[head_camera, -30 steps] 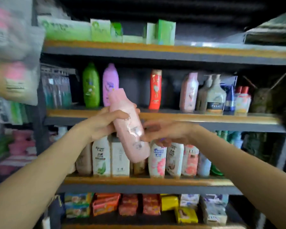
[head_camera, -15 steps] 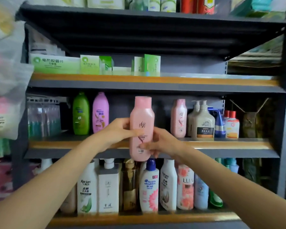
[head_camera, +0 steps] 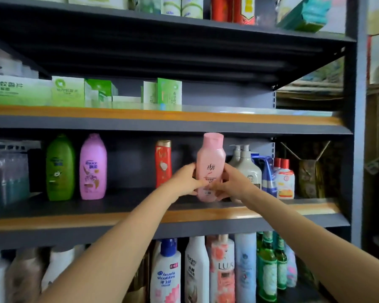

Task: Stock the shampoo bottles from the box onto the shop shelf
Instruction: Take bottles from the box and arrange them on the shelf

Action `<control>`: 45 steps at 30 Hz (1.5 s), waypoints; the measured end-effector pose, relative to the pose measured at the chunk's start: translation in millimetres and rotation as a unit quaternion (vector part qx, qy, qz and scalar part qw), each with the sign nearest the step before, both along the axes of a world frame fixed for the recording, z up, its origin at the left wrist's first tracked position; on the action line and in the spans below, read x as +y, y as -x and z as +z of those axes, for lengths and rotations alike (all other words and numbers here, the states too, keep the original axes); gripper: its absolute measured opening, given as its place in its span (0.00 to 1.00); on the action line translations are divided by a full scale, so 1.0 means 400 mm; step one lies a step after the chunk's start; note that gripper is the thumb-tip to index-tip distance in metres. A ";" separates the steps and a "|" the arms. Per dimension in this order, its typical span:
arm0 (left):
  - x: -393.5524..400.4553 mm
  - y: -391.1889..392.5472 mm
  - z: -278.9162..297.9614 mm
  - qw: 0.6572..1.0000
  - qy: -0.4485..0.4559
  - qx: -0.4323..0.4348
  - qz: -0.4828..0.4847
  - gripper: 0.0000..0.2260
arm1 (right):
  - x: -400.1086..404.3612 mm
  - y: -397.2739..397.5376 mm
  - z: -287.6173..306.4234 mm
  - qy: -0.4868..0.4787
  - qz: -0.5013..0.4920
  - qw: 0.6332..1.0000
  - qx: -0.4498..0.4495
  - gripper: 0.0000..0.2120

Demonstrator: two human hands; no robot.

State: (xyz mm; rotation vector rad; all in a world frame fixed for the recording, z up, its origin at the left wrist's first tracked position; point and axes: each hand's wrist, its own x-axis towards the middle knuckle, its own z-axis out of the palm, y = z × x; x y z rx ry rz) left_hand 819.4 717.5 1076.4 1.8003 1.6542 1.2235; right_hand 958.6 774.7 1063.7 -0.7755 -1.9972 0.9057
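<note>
I can't see the box anywhere from my head camera, and the bottom of the pink shampoo bottle (head_camera: 210, 167) is hidden by my fingers, so I can't tell if it is sitting on the shelf (head_camera: 118, 217) or just above it. My left hand (head_camera: 184, 182) holds the bottle's left side with the fingers curled round it, and my right hand (head_camera: 230, 184) holds the right side the same way. The bottle is upright, in the middle row, between the red bottle (head_camera: 163, 162) and the white pump bottles (head_camera: 246, 167). The pump bottles are partly hidden behind the pink one and my right hand. Next to them are a blue bottle (head_camera: 266, 173) and a small white bottle with a red cap (head_camera: 284, 180). Far to the left on the same row stand a green bottle (head_camera: 60, 167) and a purple bottle (head_camera: 93, 167), well apart from my hands. The things at the far left edge are blurry and I can't make them out. Green boxes (head_camera: 68, 91) sit on the row above. Down below, my arms cover some of the bottles, and a white bottle with a blue cap (head_camera: 167, 274) is cut off at the bottom edge.
</note>
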 end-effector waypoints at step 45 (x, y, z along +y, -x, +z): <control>-0.122 0.067 -0.229 0.895 -0.370 0.157 0.192 0.18 | -0.148 0.178 -0.190 -0.262 -0.030 0.957 0.123 0.04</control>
